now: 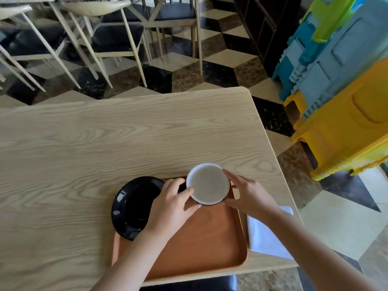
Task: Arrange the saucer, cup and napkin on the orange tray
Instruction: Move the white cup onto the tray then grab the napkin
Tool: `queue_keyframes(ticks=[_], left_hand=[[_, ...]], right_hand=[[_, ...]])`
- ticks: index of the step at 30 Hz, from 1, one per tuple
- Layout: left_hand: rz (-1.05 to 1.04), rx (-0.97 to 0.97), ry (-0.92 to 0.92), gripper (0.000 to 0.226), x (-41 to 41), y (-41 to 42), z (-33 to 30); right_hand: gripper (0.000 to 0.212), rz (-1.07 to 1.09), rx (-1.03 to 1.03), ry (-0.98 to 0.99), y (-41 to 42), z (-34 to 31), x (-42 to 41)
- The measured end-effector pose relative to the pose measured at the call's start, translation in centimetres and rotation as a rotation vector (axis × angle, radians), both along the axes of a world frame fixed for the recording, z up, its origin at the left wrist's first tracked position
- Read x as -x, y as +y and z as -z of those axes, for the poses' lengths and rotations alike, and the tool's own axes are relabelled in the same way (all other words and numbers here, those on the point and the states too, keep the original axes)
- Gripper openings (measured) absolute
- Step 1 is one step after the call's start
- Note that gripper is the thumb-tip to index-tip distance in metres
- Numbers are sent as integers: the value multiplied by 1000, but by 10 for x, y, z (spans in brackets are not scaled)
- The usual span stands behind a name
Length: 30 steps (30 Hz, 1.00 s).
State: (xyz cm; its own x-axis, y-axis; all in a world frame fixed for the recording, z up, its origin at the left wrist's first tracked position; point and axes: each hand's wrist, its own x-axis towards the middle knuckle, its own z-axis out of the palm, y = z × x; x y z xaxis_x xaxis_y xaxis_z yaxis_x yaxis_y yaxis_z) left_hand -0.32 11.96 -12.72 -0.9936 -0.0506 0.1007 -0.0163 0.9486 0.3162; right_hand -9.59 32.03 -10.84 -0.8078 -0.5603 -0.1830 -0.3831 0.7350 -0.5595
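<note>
Head view: a pale wood-grain table [105,133] fills most of the frame, with cream-legged chairs [100,28] at eleven o'clock on a checkered floor and a stack of blue, green and yellow plastic stools [346,91] at two o'clock. Near the table's six-o'clock edge lies the orange tray [205,238], rectangular with a raised rim. A glossy black saucer [132,206] sits at the tray's nine-to-ten o'clock corner, partly over the rim and overhanging onto the table. A white folded napkin [266,234] lies on the table just beside the tray's three-o'clock edge, off the tray, partly covered by the right forearm. The white-rimmed cup [207,183], dark on the outside, is at the tray's twelve-o'clock edge, held between both hands; whether its base touches the tray cannot be told. The left hand [172,204] grips the cup's nine-o'clock side, thumb pressed on the rim and fingers curled around the wall. The right hand [247,194] holds the three-o'clock side, fingers spread and bent against the wall.
</note>
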Motion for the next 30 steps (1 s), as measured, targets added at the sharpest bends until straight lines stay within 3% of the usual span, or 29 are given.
queue_keyframes(ticks=[16,22,26,30], left_hand=[[-18,72,-20,39,-5,7,-2],[-54,103,36,53,-23,21,-18],[149,61,71,51,-38,73,-20],[268,101,-93,56,-40,124,-5]], right_hand=[[80,-10,-34,63,2,-5,-5],[56,93,-26,185,18,-10,-24],[45,204,-108,363,56,2,-54],[51,398,-228,284,88,19,-78]])
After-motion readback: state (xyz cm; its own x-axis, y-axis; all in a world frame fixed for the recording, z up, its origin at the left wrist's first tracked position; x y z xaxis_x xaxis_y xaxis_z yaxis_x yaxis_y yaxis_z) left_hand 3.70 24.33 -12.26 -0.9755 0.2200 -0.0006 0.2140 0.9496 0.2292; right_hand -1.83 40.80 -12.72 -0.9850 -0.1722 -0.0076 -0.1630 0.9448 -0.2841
